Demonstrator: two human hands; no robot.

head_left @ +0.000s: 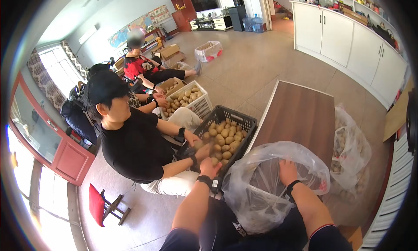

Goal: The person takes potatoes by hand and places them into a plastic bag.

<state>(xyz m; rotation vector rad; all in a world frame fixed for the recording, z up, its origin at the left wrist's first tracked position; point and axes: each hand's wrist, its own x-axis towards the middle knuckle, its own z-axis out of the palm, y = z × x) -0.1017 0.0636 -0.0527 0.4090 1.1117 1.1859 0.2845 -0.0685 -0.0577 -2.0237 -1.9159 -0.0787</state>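
Observation:
My left hand [210,167] is at the near end of a black crate [249,120] full of potatoes [225,135]. Its fingers touch a potato at the crate's near corner, close to a co-worker's hand. My right hand [288,171] is at a clear plastic bag [261,201], inside its open mouth or just behind the film; its fingers are partly hidden, and what they hold cannot be made out. The bag stands in front of my body, beside a brown wooden table [296,116].
A co-worker in black [135,142] sits left of the black crate, both hands at its edge. Beyond are a white crate [204,105] of potatoes and other seated people. Another filled plastic bag [350,151] lies right of the table. A red stool [96,205] stands lower left.

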